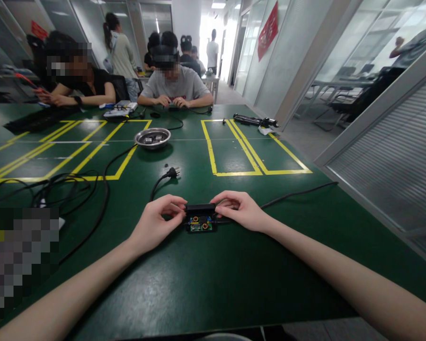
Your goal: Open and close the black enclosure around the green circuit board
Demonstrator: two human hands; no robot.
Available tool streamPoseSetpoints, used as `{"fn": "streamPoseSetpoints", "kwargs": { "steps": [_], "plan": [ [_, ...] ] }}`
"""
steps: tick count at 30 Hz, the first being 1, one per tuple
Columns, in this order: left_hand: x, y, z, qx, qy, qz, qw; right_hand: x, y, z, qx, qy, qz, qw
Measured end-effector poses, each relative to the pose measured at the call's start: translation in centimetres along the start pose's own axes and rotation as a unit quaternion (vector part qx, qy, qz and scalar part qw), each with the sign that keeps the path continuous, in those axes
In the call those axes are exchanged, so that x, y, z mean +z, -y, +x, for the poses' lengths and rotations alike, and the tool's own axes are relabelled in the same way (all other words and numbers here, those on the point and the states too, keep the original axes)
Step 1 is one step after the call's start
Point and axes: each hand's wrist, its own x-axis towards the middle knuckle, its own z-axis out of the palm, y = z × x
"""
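Between 2 hands (156,223) — black case (200,208)

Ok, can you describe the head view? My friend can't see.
A left hand and right hand hold a black cover by its ends, behind an exposed circuit board on a green table. Beyond are a plug and metal bowl; a person in grey sits opposite.

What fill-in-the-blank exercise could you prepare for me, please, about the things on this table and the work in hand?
1. Between the left grip and the right grip is a small casing, coloured ____.
2. The circuit board shows ____ orange rings.
3. The plug points its metal prongs toward the picture's ____ side.
4. The marking lines on the green table are ____.

Missing words: black; two; right; yellow.
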Motion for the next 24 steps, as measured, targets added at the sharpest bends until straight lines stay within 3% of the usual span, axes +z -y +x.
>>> {"fn": "streamPoseSetpoints", "kwargs": {
  "steps": [5, 14, 24],
  "plan": [
    [-0.13, -0.32, 0.0, 0.035, 0.033, 0.018, 0.999, -0.19, 0.52, -0.1, -0.049, 0.022, -0.043, 0.998],
    [-0.45, -0.28, -0.61, 0.106, 0.11, 0.098, 0.983, -0.37, 0.79, -0.39, -0.221, 0.04, -0.147, 0.963],
    [-0.32, -0.01, -0.58, 0.123, 0.126, 0.126, 0.976, -0.03, 0.83, -0.56, -0.285, 0.059, -0.217, 0.932]
  ]
}}
